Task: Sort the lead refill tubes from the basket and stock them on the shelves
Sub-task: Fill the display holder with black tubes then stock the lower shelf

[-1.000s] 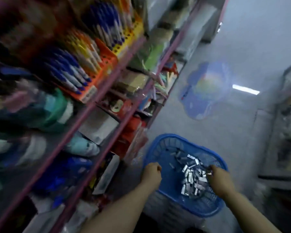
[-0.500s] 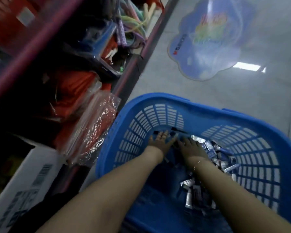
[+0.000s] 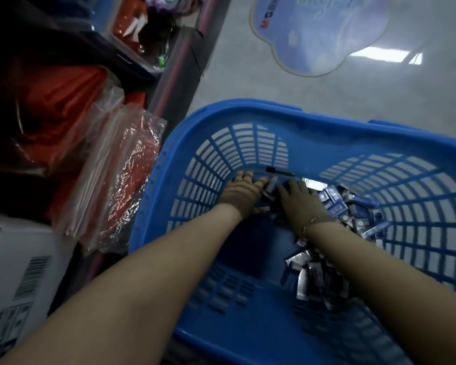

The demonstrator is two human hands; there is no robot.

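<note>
Grey shop floor (image 3: 248, 83), blue basket (image 3: 261, 111) beside shelves (image 3: 179, 61), left hand (image 3: 244, 192) and right hand (image 3: 299, 200) flat among lead refill tubes (image 3: 334, 198), fingers (image 3: 263, 181) extended, gripping nothing

The basket (image 3: 248, 111) is bright blue with slotted walls; the tubes (image 3: 334, 201) are blue and silver; the bags (image 3: 121, 180) at the left of the frame are orange-red.

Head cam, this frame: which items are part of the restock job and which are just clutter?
Job:
- blue basket
- lead refill tubes heaped inside it
- left hand and right hand, both down among the tubes
- shelves to the left

Lying about:
- clear bags of red goods
- white barcode carton
- cloud-shaped floor sticker
</note>
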